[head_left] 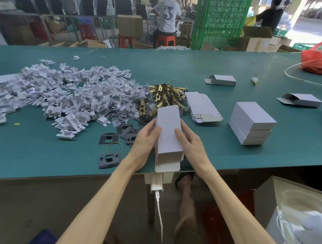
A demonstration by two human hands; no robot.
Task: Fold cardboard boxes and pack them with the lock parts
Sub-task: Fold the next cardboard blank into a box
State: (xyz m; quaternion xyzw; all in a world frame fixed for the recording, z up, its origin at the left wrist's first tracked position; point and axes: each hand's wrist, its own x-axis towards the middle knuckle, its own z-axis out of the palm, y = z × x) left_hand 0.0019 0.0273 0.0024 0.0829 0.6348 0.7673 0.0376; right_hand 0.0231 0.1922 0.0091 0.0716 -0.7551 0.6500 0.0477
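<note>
A white cardboard box [168,133] lies lengthwise between my hands near the green table's [247,158] front edge, its near flap hanging open toward me. My left hand [146,138] holds its left side, thumb on top. My right hand [188,140] holds the right side with fingers laid over the top. Beyond the box lies a pile of brass latch bolts [163,97]. Dark strike plates [108,159] sit to the left. A flat unfolded box blank [203,107] lies to the right of the latches.
A large heap of white plastic inserts [55,95] and bagged screws [120,101] covers the left. Three stacked closed boxes [251,123] stand at right, two open boxes [221,80] [300,100] farther back. A red bag [318,59] sits far right. People work behind.
</note>
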